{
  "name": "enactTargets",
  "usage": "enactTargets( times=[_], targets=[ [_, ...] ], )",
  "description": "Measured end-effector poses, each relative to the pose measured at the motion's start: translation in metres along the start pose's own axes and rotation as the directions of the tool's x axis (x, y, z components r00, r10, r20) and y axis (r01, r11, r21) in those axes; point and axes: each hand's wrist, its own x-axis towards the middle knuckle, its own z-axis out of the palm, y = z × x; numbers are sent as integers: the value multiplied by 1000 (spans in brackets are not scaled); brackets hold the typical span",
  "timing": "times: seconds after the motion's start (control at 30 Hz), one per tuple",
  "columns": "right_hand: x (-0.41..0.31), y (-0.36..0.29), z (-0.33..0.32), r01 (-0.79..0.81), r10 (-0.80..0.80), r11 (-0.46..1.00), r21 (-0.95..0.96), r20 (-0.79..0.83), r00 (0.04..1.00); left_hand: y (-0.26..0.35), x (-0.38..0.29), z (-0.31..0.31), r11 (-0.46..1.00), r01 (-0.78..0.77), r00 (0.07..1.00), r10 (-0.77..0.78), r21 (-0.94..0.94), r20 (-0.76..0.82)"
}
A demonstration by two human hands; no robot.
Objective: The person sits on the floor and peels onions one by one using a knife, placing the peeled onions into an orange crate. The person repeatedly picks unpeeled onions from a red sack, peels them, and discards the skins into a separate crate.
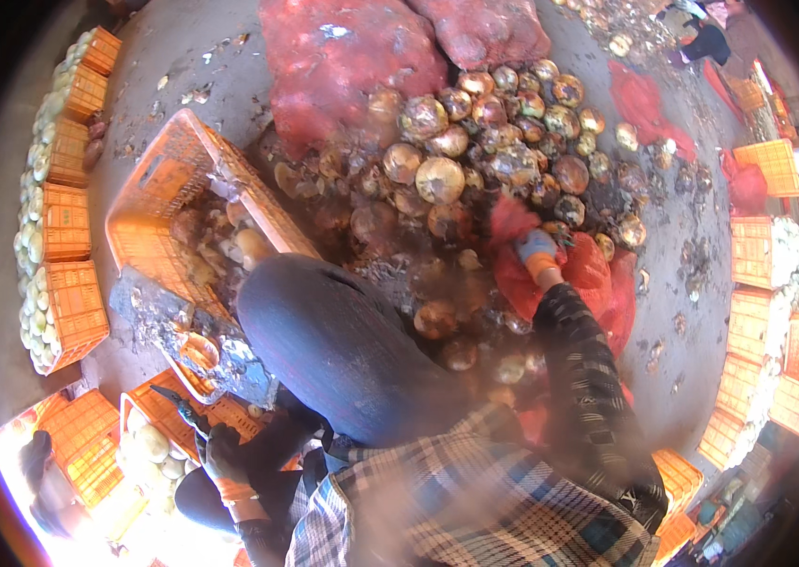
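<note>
My left hand [219, 450], in a dark glove with an orange cuff, holds a pointed cutting tool [180, 405] at the lower left. Its narrow blade points up and left; its exact type cannot be told. Over on the right, my right hand [538, 251], in a grey-blue glove with an orange cuff, grips a red mesh sack [587, 273]. Beside that hand lies a large heap of onions [440, 180] with dry skins and dirt among them. Onions and loose skins also lie in a tilted orange plastic crate [265, 205] by my bent knee.
Full red mesh sacks [357, 64] lie behind the heap. A littered board [158, 305] rests against the tilted crate. Orange crates of pale onions line the left [66, 223] and right [750, 322]. Another crate [158, 418] stands at the lower left. Another person [708, 42] is far off, upper right.
</note>
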Motion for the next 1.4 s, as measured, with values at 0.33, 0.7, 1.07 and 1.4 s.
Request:
enactTargets(
  times=[0.33,0.7,1.07,1.4],
  targets=[
    [-19,201,53,-104,247,-47,993,113,962,7,10,0,982,-161,986,163,99,-16],
    [-45,28,-23,399,-438,824,403,5,899,-20,11,10,963,3,996,-26,-271,-81],
    [-21,-69,-17,664,-524,746,-51,571,632,-21,1,7,923,106,994,-104,-370,25],
    [-154,-25,-25,491,-326,860,-138,592,737,-25,0,9,886,-364,922,387,289,-26]
  ],
)
